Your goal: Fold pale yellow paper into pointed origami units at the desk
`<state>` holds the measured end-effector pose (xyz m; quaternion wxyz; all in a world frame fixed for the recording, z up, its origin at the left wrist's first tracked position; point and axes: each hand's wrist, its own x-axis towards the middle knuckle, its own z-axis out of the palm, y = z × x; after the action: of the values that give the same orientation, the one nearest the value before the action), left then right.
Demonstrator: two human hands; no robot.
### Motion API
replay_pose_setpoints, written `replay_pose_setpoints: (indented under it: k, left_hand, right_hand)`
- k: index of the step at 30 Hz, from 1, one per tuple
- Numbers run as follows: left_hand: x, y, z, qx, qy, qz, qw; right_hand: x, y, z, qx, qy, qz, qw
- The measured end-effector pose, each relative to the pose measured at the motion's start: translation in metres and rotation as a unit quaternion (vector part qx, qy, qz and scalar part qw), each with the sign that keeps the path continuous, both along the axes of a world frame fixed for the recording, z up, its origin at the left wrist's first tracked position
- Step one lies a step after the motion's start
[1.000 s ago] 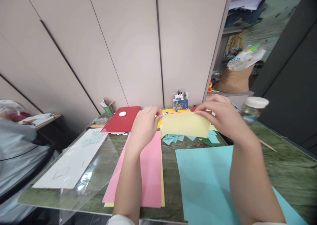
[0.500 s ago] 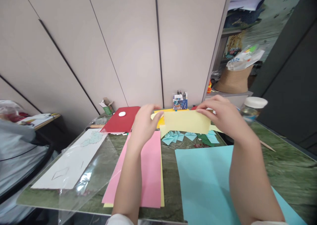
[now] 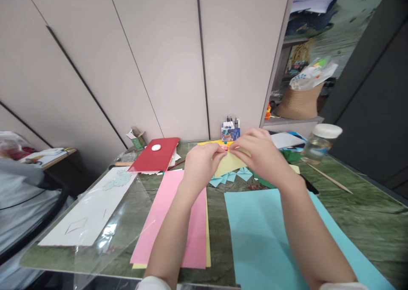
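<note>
My left hand and my right hand are close together near the back of the table. Between them they pinch a pale yellow paper, whose lower part hangs between my wrists. Folded light blue paper pieces lie just below it. A small pink thing shows behind my fingertips. Under my left forearm is a pink sheet on top of a yellow one, and under my right forearm lies a large light blue sheet.
A red folder and a white drawing sheet with clear film lie on the left. A pen box stands at the back. On the right are a jar and a wooden stick. A person's sleeve shows at the far left.
My hands have come together from the two ends of the yellow paper strip, and the paper now shows a narrower, slanted shape. The jar and stick are less covered by my right arm.
</note>
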<state>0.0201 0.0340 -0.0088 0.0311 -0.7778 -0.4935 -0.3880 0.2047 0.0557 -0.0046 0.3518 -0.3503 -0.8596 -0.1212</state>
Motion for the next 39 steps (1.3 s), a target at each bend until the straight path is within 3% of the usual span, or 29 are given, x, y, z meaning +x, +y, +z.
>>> replay_pose_setpoints:
  k: [9, 18, 27, 39]
  left_hand:
    - [0.009, -0.003, -0.002, 0.088, 0.157, 0.037, 0.983]
    - [0.013, 0.000, -0.006, 0.103, 0.204, 0.036, 0.973]
    - [-0.004, -0.008, 0.003, 0.084, 0.196, 0.059, 0.975]
    - [-0.005, -0.003, -0.004, 0.054, 0.197, 0.057, 0.977]
  right_hand:
    - [-0.001, -0.004, 0.002, 0.043, -0.027, -0.020, 0.999]
    - [0.004, 0.001, 0.001, 0.005, -0.030, -0.022, 0.999]
    - [0.037, 0.022, -0.005, -0.036, -0.022, -0.111, 0.993]
    - [0.068, 0.033, -0.013, -0.067, -0.034, -0.291, 0.954]
